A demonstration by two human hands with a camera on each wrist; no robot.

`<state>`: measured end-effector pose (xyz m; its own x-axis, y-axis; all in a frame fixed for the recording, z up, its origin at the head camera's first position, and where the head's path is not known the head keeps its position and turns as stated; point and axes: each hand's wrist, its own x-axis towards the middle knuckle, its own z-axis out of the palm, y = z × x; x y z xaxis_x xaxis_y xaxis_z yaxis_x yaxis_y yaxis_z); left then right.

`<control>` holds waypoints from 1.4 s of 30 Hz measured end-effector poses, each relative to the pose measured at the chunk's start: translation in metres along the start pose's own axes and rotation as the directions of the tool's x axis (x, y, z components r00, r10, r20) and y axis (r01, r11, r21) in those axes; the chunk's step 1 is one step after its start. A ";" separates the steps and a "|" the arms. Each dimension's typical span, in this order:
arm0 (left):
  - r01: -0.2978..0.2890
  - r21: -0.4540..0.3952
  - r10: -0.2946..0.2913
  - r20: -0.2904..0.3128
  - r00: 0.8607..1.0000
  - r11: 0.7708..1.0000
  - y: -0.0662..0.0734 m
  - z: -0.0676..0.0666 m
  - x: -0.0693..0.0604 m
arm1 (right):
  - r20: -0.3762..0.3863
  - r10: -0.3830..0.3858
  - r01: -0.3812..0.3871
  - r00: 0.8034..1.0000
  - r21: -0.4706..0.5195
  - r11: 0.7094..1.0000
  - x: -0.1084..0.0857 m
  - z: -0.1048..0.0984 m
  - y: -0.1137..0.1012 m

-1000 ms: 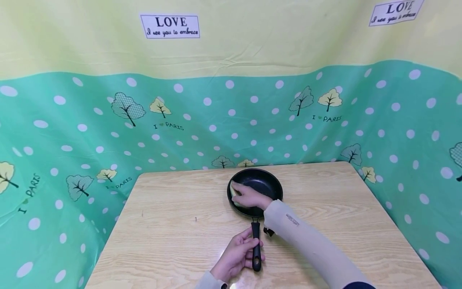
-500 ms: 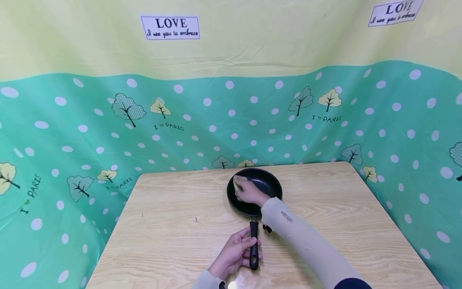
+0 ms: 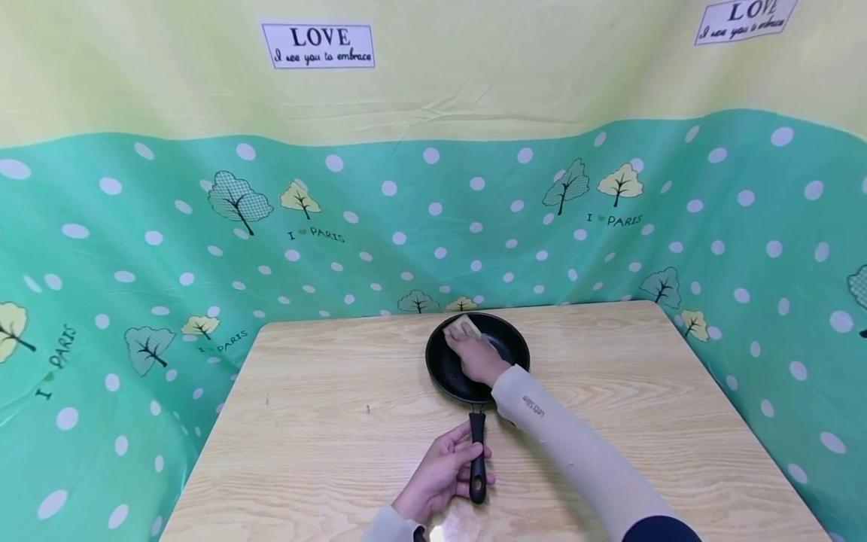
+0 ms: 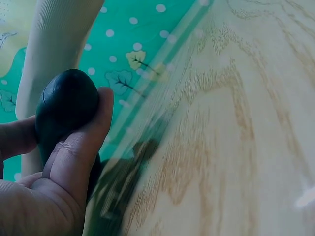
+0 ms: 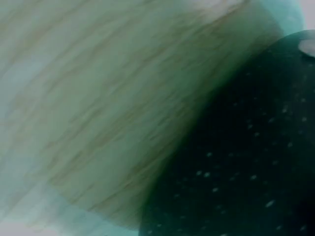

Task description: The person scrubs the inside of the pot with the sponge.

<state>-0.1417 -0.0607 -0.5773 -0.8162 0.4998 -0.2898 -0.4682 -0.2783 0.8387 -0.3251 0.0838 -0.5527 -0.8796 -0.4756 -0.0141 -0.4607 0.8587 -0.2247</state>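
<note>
A black frying pan (image 3: 501, 339) stands at the back middle of the table, its handle (image 3: 477, 452) pointing toward the person. The left hand (image 3: 440, 468) grips that handle; in the left wrist view the thumb and fingers of the left hand (image 4: 64, 172) wrap the handle's rounded end (image 4: 71, 101). Inside the pan, the right hand (image 3: 477, 357) holds a pale sponge or cloth (image 3: 463, 327) against the upper left part of the inner surface. The right wrist view shows the pan's dark side (image 5: 236, 162), speckled with small light spots.
The light wood table (image 3: 325, 406) extends on both sides of the pan. A green and yellow patterned curtain (image 3: 366, 196) hangs behind the table and at its sides. The right sleeve (image 3: 569, 444) crosses the table right of the handle.
The right hand has moved the sponge or cloth from the pan's left side up toward its far rim. The left hand keeps its grip, and the pan has barely shifted.
</note>
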 end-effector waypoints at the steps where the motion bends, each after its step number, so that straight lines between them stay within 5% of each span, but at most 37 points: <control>1: -0.002 0.001 0.002 -0.002 1.000 1.000 0.000 0.000 0.000 | 0.002 0.003 -0.003 1.000 -0.025 1.000 0.000 0.001 0.001; 20: -0.035 0.006 0.035 -0.039 0.999 0.999 -0.005 0.005 0.003 | 0.087 0.062 -0.030 0.994 -0.331 0.943 -0.006 -0.006 0.013; 25: -0.037 0.004 0.037 -0.037 0.999 0.999 -0.005 0.006 0.003 | 0.093 0.099 -0.051 0.991 -0.421 0.906 -0.009 -0.010 0.014; 35: -0.039 -0.010 0.039 -0.059 0.998 0.999 -0.005 0.010 0.001 | 0.140 0.176 -0.054 0.974 -0.616 0.786 -0.007 -0.013 0.008; 42: -0.046 -0.014 0.045 -0.067 0.997 0.999 -0.004 0.011 -0.001 | 0.153 0.207 -0.065 0.966 -0.630 0.774 -0.009 -0.016 0.007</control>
<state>-0.1355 -0.0505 -0.5756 -0.8575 0.4305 -0.2816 -0.4344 -0.3127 0.8447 -0.3224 0.0967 -0.5388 -0.9269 -0.3115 -0.2094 -0.3739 0.8159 0.4410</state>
